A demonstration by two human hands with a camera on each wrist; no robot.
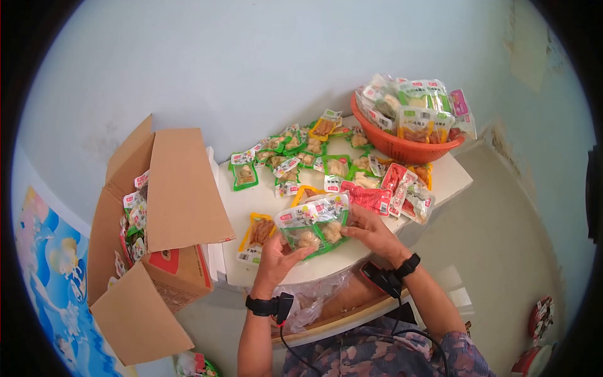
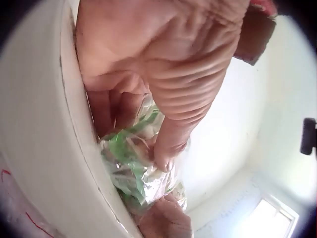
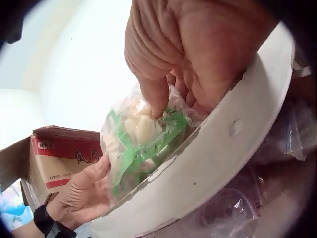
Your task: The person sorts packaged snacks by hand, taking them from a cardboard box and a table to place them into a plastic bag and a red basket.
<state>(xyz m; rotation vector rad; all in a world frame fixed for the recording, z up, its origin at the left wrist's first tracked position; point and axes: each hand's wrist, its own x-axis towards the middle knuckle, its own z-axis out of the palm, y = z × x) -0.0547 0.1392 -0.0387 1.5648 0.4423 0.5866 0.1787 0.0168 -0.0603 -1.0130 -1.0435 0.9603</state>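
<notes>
My left hand and right hand hold a clear plastic bag of green-edged snack packets from its two sides, over the front of the white table. In the left wrist view, the left thumb presses the near face of the bag, with fingers behind it. From the right wrist, the right thumb lies on the bag, where pale pieces show through the plastic. A yellow-edged packet lies beside the left hand; red packets lie beyond the right hand.
An orange basket heaped with bagged packets stands at the back right. Loose green-edged packets are spread across the table's back. At left stands an open cardboard box with packets inside. Crumpled clear plastic lies below the table's front edge.
</notes>
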